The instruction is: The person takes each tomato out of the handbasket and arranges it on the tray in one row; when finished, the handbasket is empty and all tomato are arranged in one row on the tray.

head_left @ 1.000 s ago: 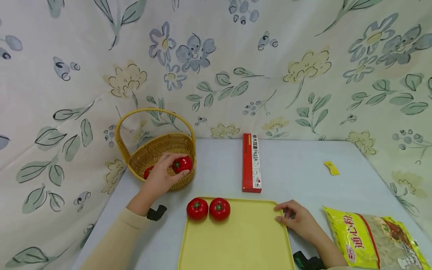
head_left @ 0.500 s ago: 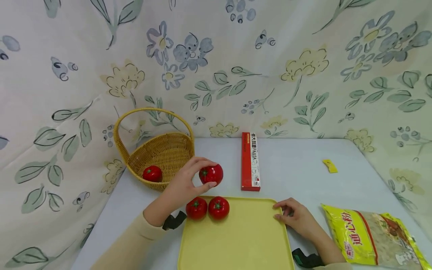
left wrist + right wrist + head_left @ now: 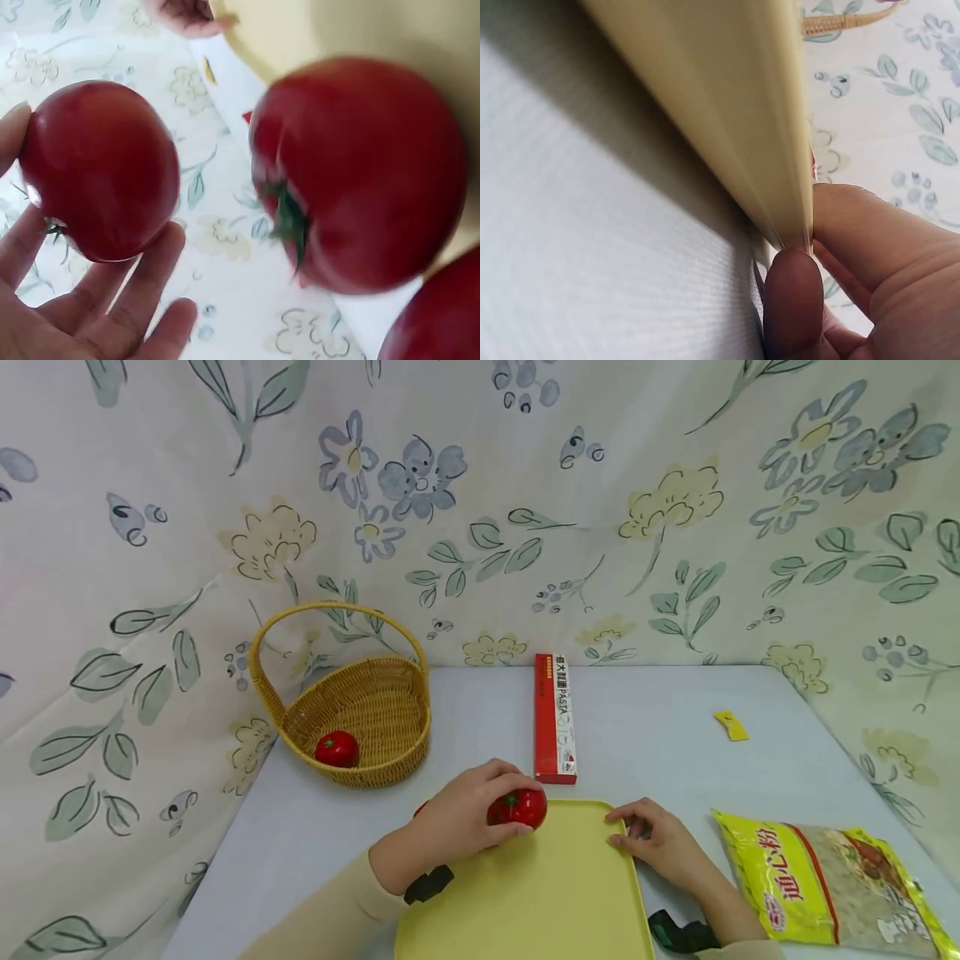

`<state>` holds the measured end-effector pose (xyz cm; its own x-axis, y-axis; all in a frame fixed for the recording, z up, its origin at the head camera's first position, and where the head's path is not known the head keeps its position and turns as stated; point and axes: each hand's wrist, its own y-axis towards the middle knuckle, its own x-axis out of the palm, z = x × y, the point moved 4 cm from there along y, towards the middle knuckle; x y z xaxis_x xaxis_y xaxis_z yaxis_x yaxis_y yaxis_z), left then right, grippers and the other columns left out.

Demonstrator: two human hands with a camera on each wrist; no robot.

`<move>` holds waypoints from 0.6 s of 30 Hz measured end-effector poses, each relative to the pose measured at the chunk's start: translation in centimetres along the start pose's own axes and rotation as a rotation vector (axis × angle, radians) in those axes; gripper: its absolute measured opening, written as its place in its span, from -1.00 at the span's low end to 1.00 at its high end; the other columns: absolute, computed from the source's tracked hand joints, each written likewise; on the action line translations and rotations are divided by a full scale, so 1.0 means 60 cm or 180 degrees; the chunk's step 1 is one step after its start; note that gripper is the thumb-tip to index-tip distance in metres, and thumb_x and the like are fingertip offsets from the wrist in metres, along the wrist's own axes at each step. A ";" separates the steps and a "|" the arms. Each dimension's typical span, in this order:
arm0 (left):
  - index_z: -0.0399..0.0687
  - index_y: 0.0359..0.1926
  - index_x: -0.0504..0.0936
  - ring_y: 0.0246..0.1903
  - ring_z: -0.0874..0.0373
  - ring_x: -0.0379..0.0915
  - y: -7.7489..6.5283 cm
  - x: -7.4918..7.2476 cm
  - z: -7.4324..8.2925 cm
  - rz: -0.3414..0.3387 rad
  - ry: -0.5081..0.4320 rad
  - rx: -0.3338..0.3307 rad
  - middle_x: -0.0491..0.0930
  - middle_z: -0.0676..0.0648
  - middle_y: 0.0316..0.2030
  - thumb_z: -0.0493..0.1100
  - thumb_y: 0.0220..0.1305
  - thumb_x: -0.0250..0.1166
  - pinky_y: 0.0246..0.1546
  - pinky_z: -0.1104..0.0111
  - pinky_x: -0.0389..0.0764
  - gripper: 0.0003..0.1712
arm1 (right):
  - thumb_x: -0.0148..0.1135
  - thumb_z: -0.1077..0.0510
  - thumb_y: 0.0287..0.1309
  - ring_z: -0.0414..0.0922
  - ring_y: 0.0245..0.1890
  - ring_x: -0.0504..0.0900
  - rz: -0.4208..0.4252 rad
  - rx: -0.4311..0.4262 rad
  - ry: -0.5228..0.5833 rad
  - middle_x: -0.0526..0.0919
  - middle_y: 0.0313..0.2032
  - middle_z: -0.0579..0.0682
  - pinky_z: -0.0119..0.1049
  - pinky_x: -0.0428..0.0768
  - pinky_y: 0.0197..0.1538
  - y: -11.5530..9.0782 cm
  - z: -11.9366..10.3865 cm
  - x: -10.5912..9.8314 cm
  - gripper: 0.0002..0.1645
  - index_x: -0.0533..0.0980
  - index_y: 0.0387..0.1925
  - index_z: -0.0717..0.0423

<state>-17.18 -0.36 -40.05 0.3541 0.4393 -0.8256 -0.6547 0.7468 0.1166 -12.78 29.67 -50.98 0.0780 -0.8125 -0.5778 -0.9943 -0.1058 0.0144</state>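
Note:
My left hand [image 3: 468, 814] grips a red tomato [image 3: 525, 808] between thumb and fingers, over the top edge of the yellow tray [image 3: 570, 893]. In the left wrist view the held tomato [image 3: 105, 172] sits at the fingertips, beside another tomato [image 3: 360, 176] on the tray; part of one more shows at the lower right corner. From the head view the hand mostly hides those two. At the tray's upper right corner, my right hand [image 3: 660, 843] pinches the rim; its thumb [image 3: 793, 300] presses the tray's edge in the right wrist view.
A wicker basket [image 3: 408, 752] with a tall handle stands at the back left, one tomato [image 3: 337, 749] inside. A red pasta box [image 3: 555, 718] lies behind the tray. To the right are a yellow noodle bag [image 3: 825, 885] and a small yellow packet [image 3: 731, 725].
My left hand has lifted a tomato out of the basket and carried it right and toward me, over the tray. The right hand stays at the tray's corner.

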 end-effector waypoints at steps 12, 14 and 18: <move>0.38 0.31 0.59 0.16 0.14 0.51 0.009 0.069 0.014 -0.0030 0.1387 -0.0063 0.58 0.04 0.16 0.23 0.29 0.48 0.32 0.00 0.44 -0.41 | 0.54 0.21 0.20 -0.21 -0.37 0.50 0.0035 0.0047 0.0043 0.53 -0.29 -0.05 -0.37 0.51 -0.33 0.000 0.000 -0.001 -0.71 0.68 -0.05 0.04; 0.38 0.30 0.59 0.14 0.12 0.53 0.009 0.076 0.014 0.0018 0.1415 -0.0098 0.58 0.04 0.14 0.22 0.29 0.48 0.32 -0.01 0.43 -0.42 | 0.54 0.21 0.20 -0.21 -0.37 0.50 0.0025 0.0055 0.0053 0.52 -0.29 -0.05 -0.37 0.52 -0.33 0.001 0.000 -0.001 -0.71 0.68 -0.05 0.05; 0.37 0.33 0.57 0.14 0.09 0.53 0.010 0.089 0.009 0.0026 0.1331 -0.0224 0.58 0.02 0.14 0.22 0.32 0.46 0.30 -0.03 0.44 -0.41 | 0.54 0.20 0.21 -0.20 -0.37 0.49 0.0003 0.0081 0.0056 0.52 -0.29 -0.04 -0.37 0.51 -0.33 0.000 -0.001 0.000 -0.71 0.68 -0.04 0.05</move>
<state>-15.33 2.70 -44.11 0.0567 0.1938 -0.9794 -0.7055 0.7019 0.0981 -12.80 29.64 -50.94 0.0783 -0.8225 -0.5634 -0.9959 -0.0907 -0.0060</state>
